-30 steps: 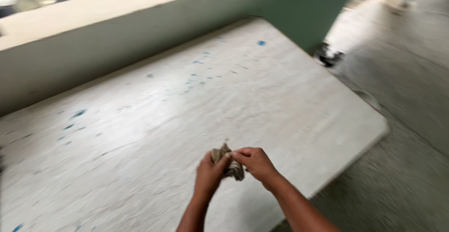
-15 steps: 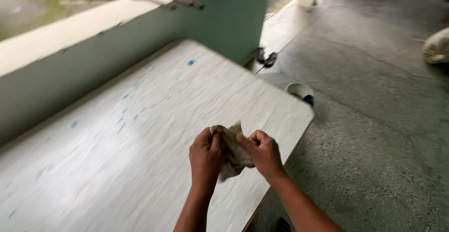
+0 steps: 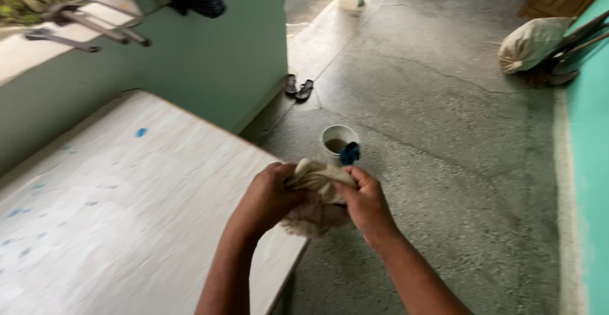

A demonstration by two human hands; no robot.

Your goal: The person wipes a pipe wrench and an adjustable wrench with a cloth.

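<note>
Both my hands hold a crumpled beige rag (image 3: 317, 191) over the near corner of a pale board. My left hand (image 3: 269, 194) grips its left side and my right hand (image 3: 363, 204) grips its right side, fingers pinched into the cloth. The rag bulges between the two hands and hangs a little below them. The white board (image 3: 114, 207), speckled with blue paint spots, lies flat under my left forearm.
A small white bucket (image 3: 338, 140) with a blue cloth on its rim stands on the grey floor just beyond my hands. A pair of sandals (image 3: 298, 88) lies farther off by the green wall (image 3: 216, 61). A stuffed sack (image 3: 530, 45) leans at the far right.
The view has swung right, from the board toward the floor and bucket. My hands have kept hold of the rag and opened it out from a tight wad into a larger bundle.
</note>
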